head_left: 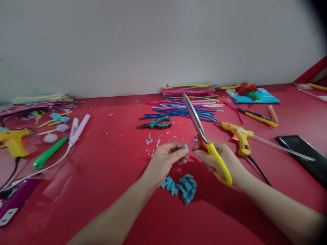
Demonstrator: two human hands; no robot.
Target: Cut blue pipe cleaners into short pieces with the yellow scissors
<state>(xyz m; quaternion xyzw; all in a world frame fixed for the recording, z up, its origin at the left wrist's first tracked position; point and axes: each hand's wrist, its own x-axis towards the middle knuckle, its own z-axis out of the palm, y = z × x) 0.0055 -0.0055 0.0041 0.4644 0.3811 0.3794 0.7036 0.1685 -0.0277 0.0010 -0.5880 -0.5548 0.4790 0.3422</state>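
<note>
Between thumb and fingers, my left hand (168, 158) pinches a small light-blue piece (186, 147). My right hand (222, 156) is closed around a pair of scissors (222, 163) with yellow and red handles; the blades point up and away, clear of the blue piece. The two hands are close together but apart. Below them on the red table lies a pile of short blue pieces (188, 189). Tiny pale scraps (149, 139) are scattered just beyond my left hand, and another bit of blue is partly hidden near my right fingers.
Teal-handled pliers (157, 123) lie ahead, before bundles of coloured stems (189, 90). A yellow glue gun (240, 136), a cutter knife (260, 117) and a black phone (304, 153) are at right. Another glue gun (15, 141), a pink hair straightener (78, 131) and a purple power strip (17, 200) lie left.
</note>
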